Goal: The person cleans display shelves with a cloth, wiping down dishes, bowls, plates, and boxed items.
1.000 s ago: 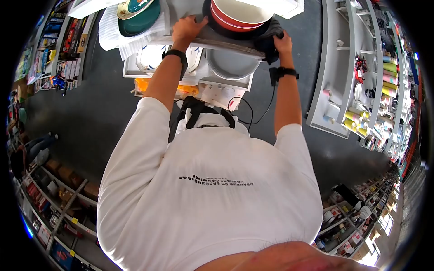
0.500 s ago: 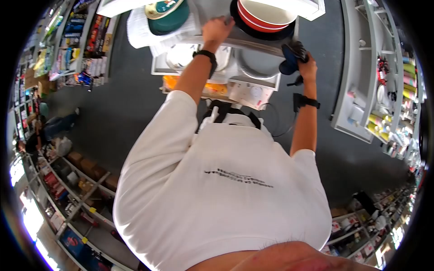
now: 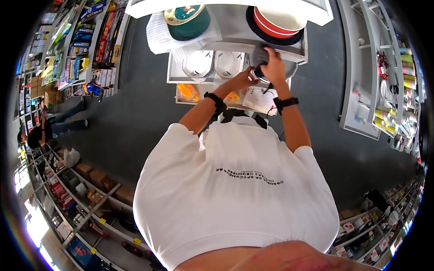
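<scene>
My right hand is closed around a dark grey, soft-looking object with a thin black strip hanging below it; its kind is unclear. My left hand is close beside it, fingers bent together at the object's lower side and the edge of the middle shelf; what they pinch is hidden. Just left of my hands, two white octagonal dishes with a leaf pattern lie on that shelf. Behind the dark object, a round grey plate is mostly covered.
On the upper shelf stand a green pot on white wrapping sheet and red-and-white stacked bowls on a black plate. Orange packets lie on the lowest shelf. Stocked shelving lines both sides; a person is at the far left.
My right hand has brought the dark object leftward from beside the shelf to over the middle shelf. My left hand has come down from the upper shelf to meet it. The view has shifted.
</scene>
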`<action>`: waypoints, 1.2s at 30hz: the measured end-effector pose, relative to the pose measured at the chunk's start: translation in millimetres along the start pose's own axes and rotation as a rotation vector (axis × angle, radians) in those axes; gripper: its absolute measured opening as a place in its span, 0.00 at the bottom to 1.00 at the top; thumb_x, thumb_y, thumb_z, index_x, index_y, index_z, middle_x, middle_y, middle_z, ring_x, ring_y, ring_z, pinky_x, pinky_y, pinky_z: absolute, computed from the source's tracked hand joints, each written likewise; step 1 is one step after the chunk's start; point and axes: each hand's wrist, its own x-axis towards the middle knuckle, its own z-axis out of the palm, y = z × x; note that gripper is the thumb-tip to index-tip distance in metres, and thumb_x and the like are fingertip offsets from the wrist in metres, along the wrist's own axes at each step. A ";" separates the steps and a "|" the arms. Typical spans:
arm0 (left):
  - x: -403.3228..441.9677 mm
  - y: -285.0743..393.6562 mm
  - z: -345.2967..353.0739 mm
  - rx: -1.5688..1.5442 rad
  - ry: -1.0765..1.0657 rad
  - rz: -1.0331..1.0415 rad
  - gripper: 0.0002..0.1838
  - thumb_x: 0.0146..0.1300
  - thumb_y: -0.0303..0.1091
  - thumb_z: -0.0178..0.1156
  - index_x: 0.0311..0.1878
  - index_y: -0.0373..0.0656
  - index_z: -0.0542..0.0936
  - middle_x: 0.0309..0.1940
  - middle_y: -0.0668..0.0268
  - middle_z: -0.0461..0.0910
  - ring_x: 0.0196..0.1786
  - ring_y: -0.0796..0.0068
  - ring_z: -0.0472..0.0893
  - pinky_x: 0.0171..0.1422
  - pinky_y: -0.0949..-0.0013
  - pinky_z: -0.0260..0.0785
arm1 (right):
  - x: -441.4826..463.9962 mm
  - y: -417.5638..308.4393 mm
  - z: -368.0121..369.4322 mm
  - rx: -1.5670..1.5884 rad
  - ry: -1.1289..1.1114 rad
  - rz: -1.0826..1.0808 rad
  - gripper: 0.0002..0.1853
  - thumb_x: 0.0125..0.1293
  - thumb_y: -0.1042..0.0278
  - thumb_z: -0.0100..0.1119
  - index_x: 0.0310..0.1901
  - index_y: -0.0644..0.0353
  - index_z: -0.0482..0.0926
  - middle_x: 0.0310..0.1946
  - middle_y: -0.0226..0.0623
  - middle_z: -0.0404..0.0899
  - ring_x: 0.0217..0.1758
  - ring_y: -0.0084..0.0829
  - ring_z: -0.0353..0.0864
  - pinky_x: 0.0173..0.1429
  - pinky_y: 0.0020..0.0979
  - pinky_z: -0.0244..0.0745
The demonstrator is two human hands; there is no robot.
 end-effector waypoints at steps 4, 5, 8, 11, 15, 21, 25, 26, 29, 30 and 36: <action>-3.1 9.2 -33.0 -0.035 0.202 0.057 0.30 0.68 0.32 0.61 0.68 0.36 0.59 0.45 0.54 0.83 0.46 0.65 0.85 0.51 0.66 0.76 | 11.1 -39.8 1.4 0.156 0.086 -0.052 0.38 0.49 0.77 0.63 0.65 0.56 0.63 0.58 0.58 0.70 0.56 0.62 0.75 0.59 0.52 0.74; -2.6 15.1 -43.1 -0.041 0.315 0.120 0.28 0.68 0.32 0.61 0.66 0.37 0.62 0.47 0.53 0.83 0.49 0.61 0.85 0.53 0.64 0.76 | 17.3 -48.8 0.3 0.260 0.174 -0.133 0.39 0.49 0.79 0.64 0.66 0.58 0.62 0.59 0.58 0.68 0.60 0.62 0.72 0.61 0.51 0.72; -14.5 27.7 -66.5 -0.050 0.398 0.268 0.24 0.68 0.30 0.59 0.64 0.37 0.65 0.50 0.53 0.81 0.53 0.60 0.83 0.56 0.63 0.75 | 37.7 -68.4 1.1 0.222 0.179 -0.255 0.38 0.52 0.80 0.63 0.66 0.61 0.59 0.65 0.59 0.62 0.66 0.63 0.65 0.68 0.48 0.66; -24.3 37.7 -76.1 -0.055 0.400 0.256 0.24 0.68 0.27 0.59 0.65 0.36 0.67 0.57 0.53 0.79 0.57 0.60 0.81 0.61 0.63 0.73 | 64.5 -43.6 45.8 0.121 0.014 -0.345 0.35 0.57 0.72 0.62 0.68 0.58 0.61 0.67 0.59 0.59 0.65 0.64 0.66 0.68 0.49 0.66; -33.2 18.0 -77.7 0.004 0.354 0.261 0.32 0.67 0.28 0.60 0.72 0.40 0.61 0.66 0.54 0.72 0.67 0.57 0.74 0.71 0.62 0.66 | 81.0 -37.9 82.2 -0.282 -0.114 -0.151 0.31 0.63 0.59 0.56 0.70 0.46 0.65 0.71 0.57 0.57 0.64 0.64 0.69 0.66 0.49 0.70; -36.0 15.7 -83.1 0.065 0.321 0.177 0.36 0.65 0.28 0.59 0.75 0.45 0.58 0.68 0.53 0.70 0.69 0.55 0.72 0.71 0.61 0.66 | 111.3 -46.3 88.0 -0.372 -0.180 -0.183 0.28 0.60 0.63 0.59 0.64 0.42 0.71 0.70 0.45 0.60 0.62 0.64 0.71 0.62 0.51 0.75; -35.4 14.6 -82.4 0.065 0.339 0.229 0.36 0.66 0.29 0.59 0.76 0.49 0.58 0.64 0.50 0.74 0.66 0.53 0.76 0.68 0.59 0.69 | 129.1 -31.7 79.1 -0.360 -0.295 -0.215 0.23 0.56 0.67 0.60 0.56 0.46 0.78 0.62 0.39 0.71 0.61 0.56 0.75 0.61 0.49 0.75; -37.2 15.4 -81.5 0.074 0.321 0.200 0.36 0.67 0.29 0.58 0.76 0.50 0.57 0.61 0.52 0.78 0.60 0.57 0.80 0.64 0.62 0.72 | 127.9 -30.4 71.9 -0.302 -0.375 -0.239 0.21 0.55 0.68 0.60 0.54 0.47 0.80 0.59 0.39 0.73 0.61 0.53 0.76 0.61 0.48 0.75; -42.0 12.7 -75.4 -0.064 0.141 0.029 0.35 0.66 0.28 0.58 0.75 0.47 0.58 0.53 0.51 0.82 0.53 0.64 0.84 0.56 0.67 0.76 | 118.2 -29.9 53.2 -0.247 -0.380 -0.141 0.21 0.53 0.67 0.60 0.52 0.49 0.82 0.56 0.42 0.79 0.59 0.48 0.78 0.60 0.45 0.76; -47.0 6.2 -72.7 -0.043 0.105 0.022 0.35 0.66 0.28 0.58 0.75 0.47 0.58 0.53 0.51 0.82 0.53 0.64 0.84 0.56 0.67 0.76 | 112.3 -26.1 53.1 -0.191 -0.395 -0.102 0.21 0.53 0.66 0.59 0.52 0.50 0.82 0.56 0.43 0.80 0.59 0.49 0.79 0.60 0.44 0.76; -52.9 -41.4 -99.9 -0.550 0.040 0.054 0.31 0.71 0.30 0.53 0.75 0.47 0.56 0.59 0.54 0.78 0.58 0.62 0.81 0.58 0.67 0.74 | 94.5 -37.9 63.4 -0.251 -0.373 -0.102 0.32 0.52 0.50 0.64 0.60 0.48 0.76 0.68 0.48 0.66 0.67 0.54 0.69 0.67 0.45 0.69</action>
